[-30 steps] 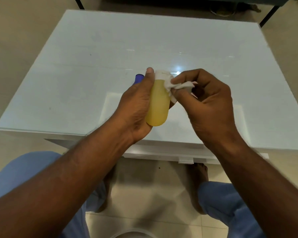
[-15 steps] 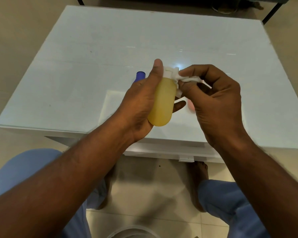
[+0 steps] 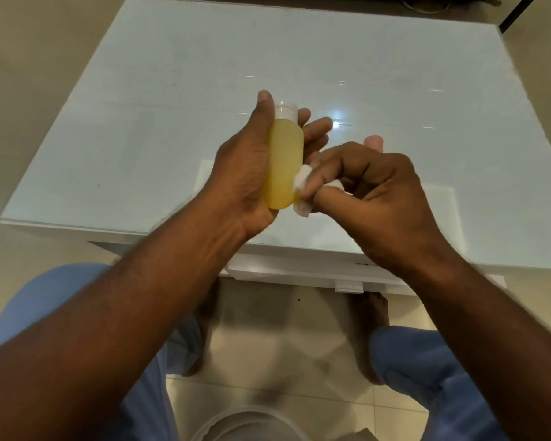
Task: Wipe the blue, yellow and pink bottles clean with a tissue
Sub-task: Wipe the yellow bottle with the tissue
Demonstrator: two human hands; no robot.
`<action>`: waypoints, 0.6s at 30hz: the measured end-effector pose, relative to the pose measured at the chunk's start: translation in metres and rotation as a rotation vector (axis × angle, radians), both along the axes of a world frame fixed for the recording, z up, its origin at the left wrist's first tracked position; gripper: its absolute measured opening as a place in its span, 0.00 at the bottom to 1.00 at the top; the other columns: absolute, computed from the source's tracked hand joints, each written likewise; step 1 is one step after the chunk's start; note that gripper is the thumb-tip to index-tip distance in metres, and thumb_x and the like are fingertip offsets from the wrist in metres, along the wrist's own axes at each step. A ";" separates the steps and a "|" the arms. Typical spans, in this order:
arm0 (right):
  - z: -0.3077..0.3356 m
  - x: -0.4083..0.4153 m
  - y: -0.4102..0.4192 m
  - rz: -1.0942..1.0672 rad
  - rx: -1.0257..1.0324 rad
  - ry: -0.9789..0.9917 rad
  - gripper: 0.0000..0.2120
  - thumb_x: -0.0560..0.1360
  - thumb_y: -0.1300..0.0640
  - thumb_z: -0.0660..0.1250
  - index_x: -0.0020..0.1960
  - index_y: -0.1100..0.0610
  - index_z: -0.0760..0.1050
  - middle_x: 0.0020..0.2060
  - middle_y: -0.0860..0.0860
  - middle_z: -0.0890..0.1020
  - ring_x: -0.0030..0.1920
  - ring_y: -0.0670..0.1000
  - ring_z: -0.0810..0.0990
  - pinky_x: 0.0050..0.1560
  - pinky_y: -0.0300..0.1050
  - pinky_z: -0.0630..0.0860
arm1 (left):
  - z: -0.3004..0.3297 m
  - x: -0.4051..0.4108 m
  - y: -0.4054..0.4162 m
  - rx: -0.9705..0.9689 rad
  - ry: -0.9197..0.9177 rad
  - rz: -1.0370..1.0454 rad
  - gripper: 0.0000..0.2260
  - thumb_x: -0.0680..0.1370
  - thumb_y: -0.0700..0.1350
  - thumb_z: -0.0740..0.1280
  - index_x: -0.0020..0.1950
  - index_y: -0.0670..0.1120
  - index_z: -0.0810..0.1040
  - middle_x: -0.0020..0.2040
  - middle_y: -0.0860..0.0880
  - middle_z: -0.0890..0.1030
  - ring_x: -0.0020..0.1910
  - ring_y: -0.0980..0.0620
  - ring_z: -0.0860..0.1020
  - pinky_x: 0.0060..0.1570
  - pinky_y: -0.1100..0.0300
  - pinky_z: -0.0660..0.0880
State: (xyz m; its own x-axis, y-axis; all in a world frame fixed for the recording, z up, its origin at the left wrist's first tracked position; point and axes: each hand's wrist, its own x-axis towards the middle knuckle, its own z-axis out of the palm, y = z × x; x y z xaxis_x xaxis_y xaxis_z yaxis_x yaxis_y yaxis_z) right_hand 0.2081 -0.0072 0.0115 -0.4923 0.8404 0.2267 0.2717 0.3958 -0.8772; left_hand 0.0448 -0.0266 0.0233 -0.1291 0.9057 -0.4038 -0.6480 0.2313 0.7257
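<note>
My left hand grips the yellow bottle upright above the table, thumb up by its white cap. My right hand pinches a crumpled white tissue and presses it against the lower right side of the yellow bottle. A bit of the pink bottle peeks out behind my right hand. The blue bottle is hidden behind my left hand.
The white glass-topped table stretches out ahead, its front edge just under my wrists. My knees in blue trousers and a round white container rim on the tiled floor are below.
My right hand has slid the tissue from the bottle's cap down to its lower side. The left hand lifted the bottle slightly, and the blue bottle is now covered.
</note>
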 end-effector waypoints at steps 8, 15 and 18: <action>0.011 0.004 0.012 -0.156 -0.043 0.281 0.06 0.79 0.65 0.69 0.52 0.60 0.85 0.47 0.57 0.87 0.49 0.57 0.88 0.56 0.59 0.87 | -0.002 0.009 -0.001 -0.018 0.174 -0.018 0.24 0.83 0.58 0.63 0.71 0.42 0.75 0.64 0.39 0.83 0.60 0.40 0.84 0.62 0.40 0.80; 0.006 0.001 0.010 -0.158 -0.110 0.281 0.08 0.79 0.62 0.77 0.56 0.62 0.83 0.47 0.55 0.88 0.48 0.56 0.90 0.51 0.54 0.88 | -0.006 0.008 0.003 -0.023 0.086 0.000 0.25 0.84 0.58 0.62 0.70 0.40 0.76 0.65 0.38 0.82 0.63 0.37 0.82 0.66 0.40 0.77; 0.007 0.005 0.014 -0.222 -0.082 0.235 0.09 0.79 0.63 0.76 0.59 0.58 0.82 0.48 0.51 0.87 0.47 0.49 0.87 0.50 0.47 0.85 | -0.003 0.010 0.003 -0.021 0.086 0.006 0.23 0.83 0.58 0.63 0.68 0.41 0.77 0.63 0.37 0.83 0.61 0.38 0.84 0.64 0.41 0.79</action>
